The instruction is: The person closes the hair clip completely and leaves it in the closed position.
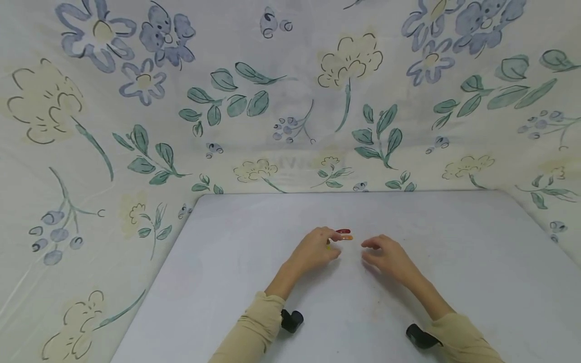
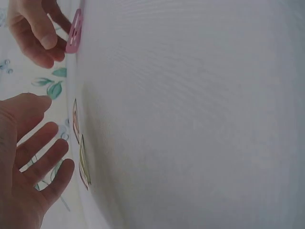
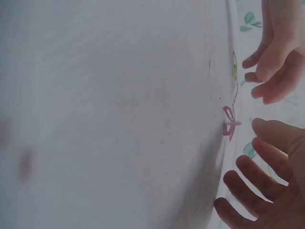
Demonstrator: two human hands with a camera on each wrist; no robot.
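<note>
Small snap hair clips lie on the table. In the head view a red hair clip [image 1: 343, 231] and an orange hair clip [image 1: 347, 237] show just past my left fingertips. A yellow-green hair clip [image 1: 329, 247] is partly hidden under my left hand [image 1: 317, 248], whose fingers are relaxed and hold nothing. My right hand [image 1: 389, 258] hovers to the right, fingers spread loosely and thumb apart. From the left wrist, a pink hair clip [image 2: 74, 32] appears beside the right fingertips; touching or not, I cannot tell. The right wrist view has a pinkish clip [image 3: 229, 123] near the thumb.
Both hands are above a white table [image 1: 218, 282]. A floral-patterned cloth [image 1: 290, 101] rises behind the table and along its sides. Black wrist-worn devices sit at the left sleeve [image 1: 254, 322] and the right sleeve [image 1: 463, 333].
</note>
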